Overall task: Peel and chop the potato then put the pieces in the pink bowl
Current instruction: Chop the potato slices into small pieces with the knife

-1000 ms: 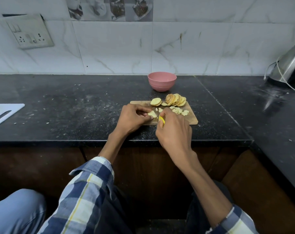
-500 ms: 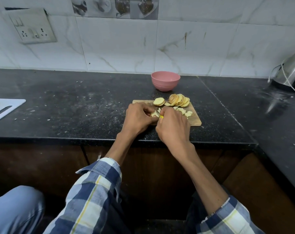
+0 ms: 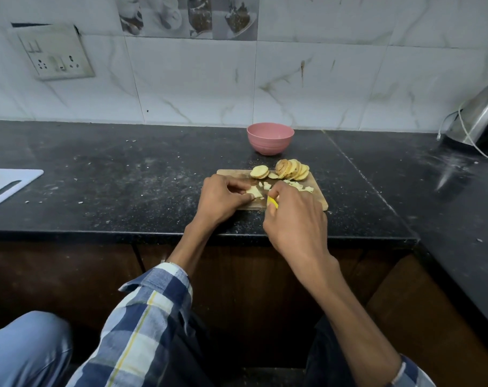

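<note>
Left hand [image 3: 223, 198]: my curled fingers pin a pale potato slice [image 3: 254, 192] on the small wooden chopping board [image 3: 319, 201].
Right hand [image 3: 294, 219]: closed around a yellow-handled knife [image 3: 272, 202]; blade hidden.
Uncut round slices [image 3: 291, 169]: fanned at the board's far edge.
Pink round bowl [image 3: 270, 138]: just behind, on the black surface [image 3: 125, 185].
Technique: I keep fingertips tucked, cutting evenly.

We're looking at a dim, cool scene, light falling soft and even from above. The white tiled wall [image 3: 307, 79] is the brightest zone, and the black counter [image 3: 111, 177] gives back only a dull sheen. We catch a bright glint on the steel kettle [image 3: 482, 118]. Below the counter edge, the cabinets [image 3: 55, 275] sink into deep shadow. Wide-angle bending curves the edges, and the lower corners go soft.
</note>
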`<state>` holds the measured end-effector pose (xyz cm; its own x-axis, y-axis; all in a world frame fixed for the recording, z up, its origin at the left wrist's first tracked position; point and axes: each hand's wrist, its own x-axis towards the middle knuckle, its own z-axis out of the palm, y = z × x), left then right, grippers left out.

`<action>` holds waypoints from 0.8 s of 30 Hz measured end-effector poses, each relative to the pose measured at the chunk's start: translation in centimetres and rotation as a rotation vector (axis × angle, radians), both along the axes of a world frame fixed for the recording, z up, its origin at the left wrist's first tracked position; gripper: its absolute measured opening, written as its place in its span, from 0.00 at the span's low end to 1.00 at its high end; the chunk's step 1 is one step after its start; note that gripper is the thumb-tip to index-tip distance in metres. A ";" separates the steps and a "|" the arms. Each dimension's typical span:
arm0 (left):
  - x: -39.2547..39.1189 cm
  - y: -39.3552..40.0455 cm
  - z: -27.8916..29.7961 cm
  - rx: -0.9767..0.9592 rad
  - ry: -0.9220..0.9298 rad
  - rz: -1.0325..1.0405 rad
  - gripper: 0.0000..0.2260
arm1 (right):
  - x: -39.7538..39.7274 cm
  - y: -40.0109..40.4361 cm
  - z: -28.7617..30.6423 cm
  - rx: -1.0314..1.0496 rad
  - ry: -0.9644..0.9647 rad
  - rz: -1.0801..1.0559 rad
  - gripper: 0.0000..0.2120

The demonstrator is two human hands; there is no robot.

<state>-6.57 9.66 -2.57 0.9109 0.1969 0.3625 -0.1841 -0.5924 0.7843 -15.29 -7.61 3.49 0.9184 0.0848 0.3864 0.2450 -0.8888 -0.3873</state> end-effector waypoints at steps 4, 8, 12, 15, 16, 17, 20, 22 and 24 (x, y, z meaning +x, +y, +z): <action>0.1 0.1 -0.1 -0.028 -0.026 -0.010 0.09 | 2.0 1.6 -0.9 0.021 0.005 0.022 0.11; 0.3 0.2 -0.3 -0.034 -0.029 -0.021 0.08 | 3.2 2.5 -1.4 0.024 0.025 0.020 0.12; 0.6 0.3 -0.5 -0.042 -0.023 -0.019 0.08 | 3.6 2.6 -1.1 0.015 0.066 0.024 0.11; 0.7 0.1 -0.5 -0.030 -0.023 -0.016 0.08 | 3.0 2.0 -0.9 0.016 0.092 0.021 0.13; 0.6 0.1 -0.5 -0.023 -0.022 -0.012 0.08 | 2.6 1.7 -0.8 0.008 0.100 0.019 0.14; 0.6 0.1 -0.4 -0.016 -0.020 -0.009 0.08 | 2.2 1.4 -0.7 -0.001 0.108 0.017 0.14; 0.6 0.1 -0.4 -0.003 -0.019 -0.010 0.08 | 0.9 0.4 -0.2 -0.015 0.116 0.019 0.11; 0.4 0.0 -0.4 0.004 -0.025 -0.013 0.08 | 0.3 -0.3 0.1 -0.024 0.120 0.023 0.09; 0.3 0.1 -0.3 0.001 -0.032 -0.019 0.08 | 0.0 -0.9 0.3 -0.025 0.127 0.029 0.09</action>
